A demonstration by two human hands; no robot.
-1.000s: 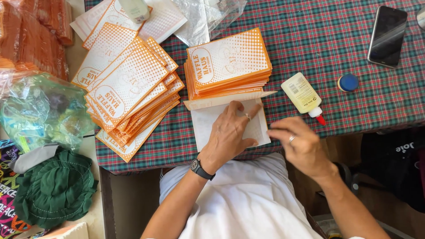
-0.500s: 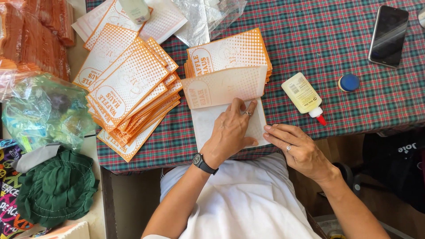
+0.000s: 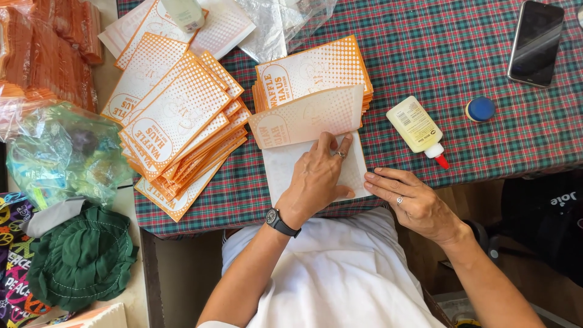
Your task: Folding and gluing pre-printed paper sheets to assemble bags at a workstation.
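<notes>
Folded down a little further than half a second ago, the upper flap of the paper bag (image 3: 306, 130) now droops toward the person, its pale underside showing, where a second ago it stood nearly edge-on. That suggests the glued fold is being closed and pressed flat, though the flap is not yet fully down. This bag lies flat on the plaid tablecloth (image 3: 437, 54), just in front of the neat stack of orange bags (image 3: 313, 70), at the table's near edge.

Left hand (image 3: 316, 179) rests palm-down on the bag's lower half, fingers (image 3: 333, 146) held close together and reaching up to the fold line, pressing it. Right hand (image 3: 413, 200) has slid in from the right since the earlier frame: it lies flat, fingers together and extended, their tips touching the bag's right edge.

Glue bottle (image 3: 419, 129) lies on its side just right of the bag, untouched, with its blue cap (image 3: 480, 109) a bit further right. Fanned pile of bags (image 3: 176, 127) sits left of the stack, and a phone (image 3: 535, 42) lies at the far right corner
</notes>
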